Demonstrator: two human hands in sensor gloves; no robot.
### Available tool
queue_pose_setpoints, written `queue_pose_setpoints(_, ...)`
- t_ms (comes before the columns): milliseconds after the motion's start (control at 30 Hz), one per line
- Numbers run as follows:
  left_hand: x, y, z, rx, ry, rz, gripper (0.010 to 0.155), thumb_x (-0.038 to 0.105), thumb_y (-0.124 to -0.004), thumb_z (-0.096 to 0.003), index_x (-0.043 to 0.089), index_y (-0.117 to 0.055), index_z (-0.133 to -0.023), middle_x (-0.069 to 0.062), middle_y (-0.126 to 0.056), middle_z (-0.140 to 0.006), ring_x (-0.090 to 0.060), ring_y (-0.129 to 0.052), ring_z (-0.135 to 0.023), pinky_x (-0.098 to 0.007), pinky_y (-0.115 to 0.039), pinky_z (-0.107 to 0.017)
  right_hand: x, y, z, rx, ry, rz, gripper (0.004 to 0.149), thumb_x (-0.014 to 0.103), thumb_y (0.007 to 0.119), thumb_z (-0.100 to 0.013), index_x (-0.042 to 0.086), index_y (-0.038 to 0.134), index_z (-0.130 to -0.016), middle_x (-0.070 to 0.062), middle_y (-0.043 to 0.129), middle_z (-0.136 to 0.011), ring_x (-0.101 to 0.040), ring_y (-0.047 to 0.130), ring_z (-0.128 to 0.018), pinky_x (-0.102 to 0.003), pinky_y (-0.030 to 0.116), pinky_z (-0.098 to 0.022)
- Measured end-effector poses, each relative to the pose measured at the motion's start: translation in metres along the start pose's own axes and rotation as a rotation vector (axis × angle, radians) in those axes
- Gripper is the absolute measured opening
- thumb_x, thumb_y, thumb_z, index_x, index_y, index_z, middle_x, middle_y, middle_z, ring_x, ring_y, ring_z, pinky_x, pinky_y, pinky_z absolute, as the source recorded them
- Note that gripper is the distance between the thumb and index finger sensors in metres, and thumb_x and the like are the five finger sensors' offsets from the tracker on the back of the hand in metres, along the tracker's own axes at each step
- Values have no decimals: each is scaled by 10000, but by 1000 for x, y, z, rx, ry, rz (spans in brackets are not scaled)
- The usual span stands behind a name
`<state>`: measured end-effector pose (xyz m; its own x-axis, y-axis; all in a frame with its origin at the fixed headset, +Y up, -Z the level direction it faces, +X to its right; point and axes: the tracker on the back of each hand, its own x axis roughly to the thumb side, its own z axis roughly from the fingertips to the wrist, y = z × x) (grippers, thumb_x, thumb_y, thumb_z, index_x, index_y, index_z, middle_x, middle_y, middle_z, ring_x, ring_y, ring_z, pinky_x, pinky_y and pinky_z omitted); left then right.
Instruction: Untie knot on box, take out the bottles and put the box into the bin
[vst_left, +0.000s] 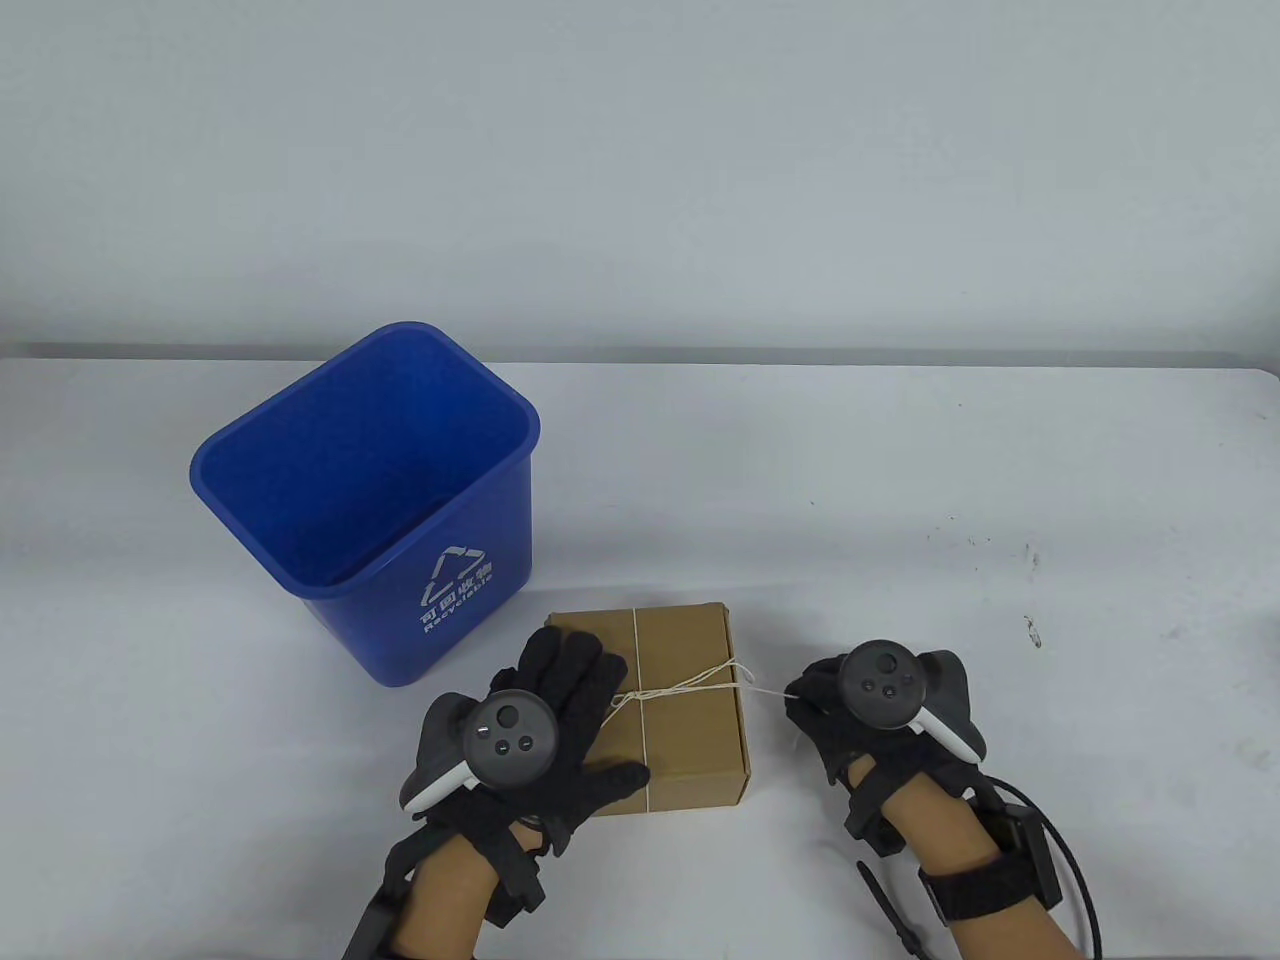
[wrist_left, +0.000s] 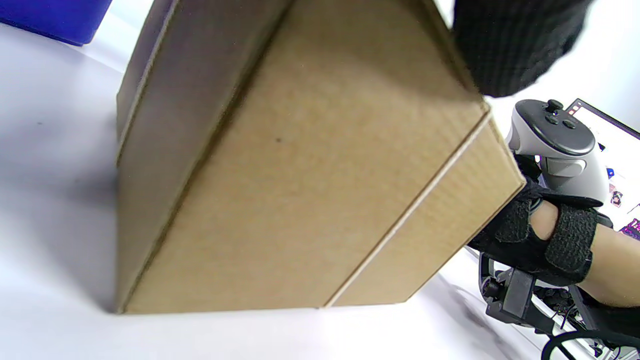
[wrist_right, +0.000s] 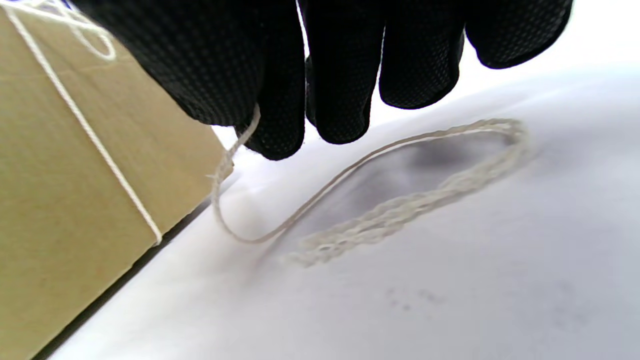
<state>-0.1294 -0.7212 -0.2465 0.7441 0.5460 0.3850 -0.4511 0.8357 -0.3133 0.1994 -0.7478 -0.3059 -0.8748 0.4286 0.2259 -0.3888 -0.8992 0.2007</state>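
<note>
Table (vst_left: 900, 480): white; everything is set on it.
Bin (vst_left: 380, 520): blue, open, placed upright at the left, just behind the box; a white recycling mark and "Recyclable" under Chinese characters are printed on its side.
Box (vst_left: 690, 720): brown cardboard, closed, no print seen, laid near the front edge between the hands.
Left hand (vst_left: 545, 720): laid flat on the lid, fingers straight, nothing gripped.
Right hand (vst_left: 850, 700): held just right of the box; the string is pinched between thumb and forefinger.
String (vst_left: 690, 685): white, tied round the box, knot on top; a loose end is looped on the table.

Matt brown cardboard box (vst_left: 690, 700), twisted white string (wrist_right: 400, 215), glossy blue plastic bin (vst_left: 400, 560)
</note>
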Motion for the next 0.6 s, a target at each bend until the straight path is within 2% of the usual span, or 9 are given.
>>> queue_pose_setpoints(600, 0, 0, 0, 2, 0, 0, 975, 687, -700, -468, 269, -184, -1181, -26, -29, -1203, -425, 89, -1093, -811, -149, -714, -28, -10, -1, 10, 141, 36, 362, 344, 785, -476, 170, 916, -766, -104, 825, -894, -509, 723, -870, -681, 560, -607)
